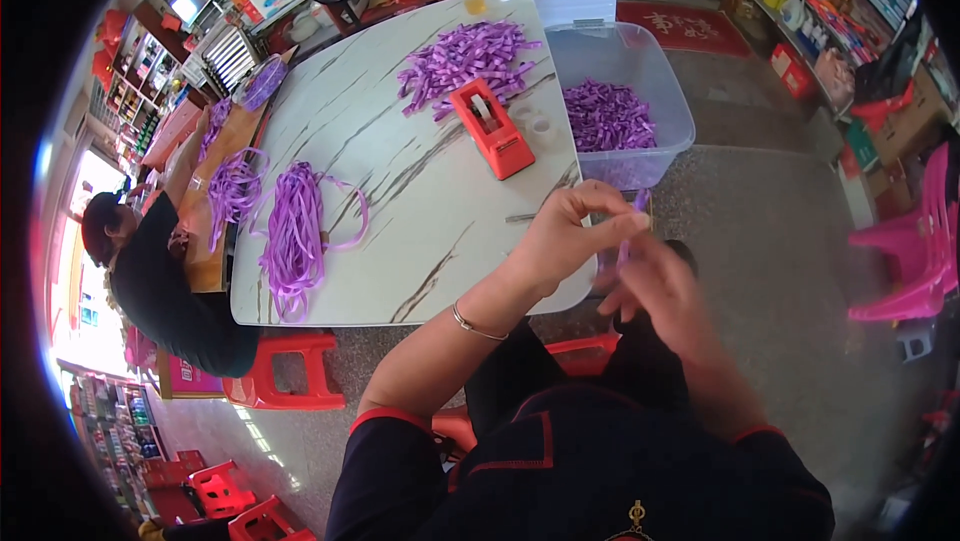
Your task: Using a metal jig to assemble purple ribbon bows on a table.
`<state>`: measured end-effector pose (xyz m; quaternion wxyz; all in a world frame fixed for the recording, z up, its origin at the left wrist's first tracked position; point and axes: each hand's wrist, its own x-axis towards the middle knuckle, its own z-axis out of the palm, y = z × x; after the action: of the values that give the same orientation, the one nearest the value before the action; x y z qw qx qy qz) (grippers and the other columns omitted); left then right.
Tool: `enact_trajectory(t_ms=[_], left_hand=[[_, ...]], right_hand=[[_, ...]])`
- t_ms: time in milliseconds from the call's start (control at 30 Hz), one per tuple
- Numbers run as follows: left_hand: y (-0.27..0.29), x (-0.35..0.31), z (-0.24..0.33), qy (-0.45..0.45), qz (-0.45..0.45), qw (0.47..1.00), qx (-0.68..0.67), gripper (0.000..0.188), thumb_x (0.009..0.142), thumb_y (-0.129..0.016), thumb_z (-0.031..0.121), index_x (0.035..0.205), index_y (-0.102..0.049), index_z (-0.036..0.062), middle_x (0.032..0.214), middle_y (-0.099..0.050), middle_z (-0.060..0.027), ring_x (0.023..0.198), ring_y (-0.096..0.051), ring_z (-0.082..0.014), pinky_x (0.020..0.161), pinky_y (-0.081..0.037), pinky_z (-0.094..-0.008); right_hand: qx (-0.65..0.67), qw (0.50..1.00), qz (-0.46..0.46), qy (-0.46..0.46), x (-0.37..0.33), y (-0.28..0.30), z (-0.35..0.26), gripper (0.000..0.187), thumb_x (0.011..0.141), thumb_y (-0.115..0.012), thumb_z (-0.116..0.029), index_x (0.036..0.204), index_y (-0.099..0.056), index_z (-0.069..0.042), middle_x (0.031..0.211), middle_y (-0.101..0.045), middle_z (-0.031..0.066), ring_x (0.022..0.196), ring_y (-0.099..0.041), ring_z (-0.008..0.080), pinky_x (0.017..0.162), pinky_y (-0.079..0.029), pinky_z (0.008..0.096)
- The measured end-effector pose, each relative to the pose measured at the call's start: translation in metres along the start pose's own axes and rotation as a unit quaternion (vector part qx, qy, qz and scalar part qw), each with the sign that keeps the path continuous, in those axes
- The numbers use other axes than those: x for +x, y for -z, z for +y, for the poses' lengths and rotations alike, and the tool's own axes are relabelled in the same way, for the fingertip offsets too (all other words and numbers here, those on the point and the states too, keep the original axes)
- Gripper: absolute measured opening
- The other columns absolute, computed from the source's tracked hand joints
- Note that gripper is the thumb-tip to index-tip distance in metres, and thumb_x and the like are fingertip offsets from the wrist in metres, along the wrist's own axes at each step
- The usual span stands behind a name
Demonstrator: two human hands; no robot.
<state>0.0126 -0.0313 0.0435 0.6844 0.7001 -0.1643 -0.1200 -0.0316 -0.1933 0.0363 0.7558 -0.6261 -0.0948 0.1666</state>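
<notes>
My left hand (580, 229) is closed over the right edge of the table, pinching a short piece of purple ribbon (640, 200) between thumb and fingertips. Just below it, my right hand (662, 286) is smeared by motion, so its grip does not show. On the white marbled table (400, 211), a red tape dispenser (493, 131) lies in front of a heap of short purple ribbon pieces (465, 66). Long purple ribbons (295, 231) lie bundled at the left. Beyond my hands, a clear plastic tub (665, 71) holds many purple pieces (607, 116).
At the left, a person in dark clothes (165, 271) sits by a wooden table (238, 131) with more purple ribbon (236, 186). A cup (472, 1) stands at the table's far edge. Red stools (290, 371) stand below, and pink chairs (915, 241) at the right.
</notes>
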Motion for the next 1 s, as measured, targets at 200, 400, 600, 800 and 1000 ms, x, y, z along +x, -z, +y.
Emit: enact_trajectory(t_ms=[200, 400, 600, 800, 1000], left_hand=[[0.005, 0.000, 0.000, 0.079, 0.020, 0.938, -0.336, 0.018, 0.092, -0.048, 0.019, 0.089, -0.059, 0.0041, 0.084, -0.063, -0.0070, 0.080, -0.061, -0.0162, 0.078, -0.048, -0.0308], [0.012, -0.007, -0.006, 0.079, 0.015, 0.920, -0.384, 0.022, 0.094, -0.043, 0.022, 0.088, -0.057, 0.0054, 0.078, -0.062, -0.0073, 0.066, -0.057, -0.0127, 0.070, -0.048, -0.0287], [0.013, -0.015, -0.016, 0.084, 0.021, 0.930, -0.358, 0.022, 0.093, -0.044, 0.019, 0.083, -0.056, 0.0034, 0.072, -0.062, -0.0078, 0.056, -0.050, -0.0099, 0.061, -0.044, -0.0252], [0.017, -0.026, -0.021, 0.129, 0.001, 0.942, -0.310, 0.023, 0.093, -0.045, 0.018, 0.080, -0.056, 0.0020, 0.067, -0.060, -0.0085, 0.048, -0.043, -0.0077, 0.055, -0.041, -0.0229], [0.027, -0.040, -0.028, 0.209, -0.055, 0.950, -0.224, 0.021, 0.091, -0.048, 0.016, 0.079, -0.057, 0.0012, 0.068, -0.062, -0.0095, 0.046, -0.041, -0.0053, 0.051, -0.039, -0.0190]], right_hand=[[-0.125, 0.992, -0.009, -0.022, -0.032, 0.011, 0.047, 0.020, 0.091, -0.049, -0.014, 0.093, -0.060, 0.003, 0.078, -0.063, 0.0097, 0.071, -0.063, 0.0140, 0.060, -0.049, 0.0234], [-0.347, 0.937, 0.038, 0.021, -0.061, 0.062, 0.095, 0.015, 0.086, -0.054, -0.012, 0.091, -0.061, 0.001, 0.079, -0.063, 0.0140, 0.072, -0.064, 0.0234, 0.064, -0.050, 0.0291], [-0.506, 0.851, 0.106, 0.092, -0.055, 0.109, 0.085, 0.014, 0.083, -0.055, -0.011, 0.090, -0.062, -0.001, 0.084, -0.063, 0.0152, 0.077, -0.062, 0.0310, 0.068, -0.050, 0.0355], [-0.604, 0.767, 0.158, 0.148, -0.038, 0.152, 0.057, 0.015, 0.083, -0.054, -0.009, 0.094, -0.061, -0.001, 0.086, -0.062, 0.0156, 0.079, -0.061, 0.0315, 0.068, -0.049, 0.0364], [-0.626, 0.716, 0.235, 0.198, -0.028, 0.145, 0.023, 0.032, 0.081, -0.057, -0.006, 0.113, -0.056, -0.005, 0.095, -0.064, 0.0140, 0.081, -0.063, 0.0271, 0.070, -0.051, 0.0336]])
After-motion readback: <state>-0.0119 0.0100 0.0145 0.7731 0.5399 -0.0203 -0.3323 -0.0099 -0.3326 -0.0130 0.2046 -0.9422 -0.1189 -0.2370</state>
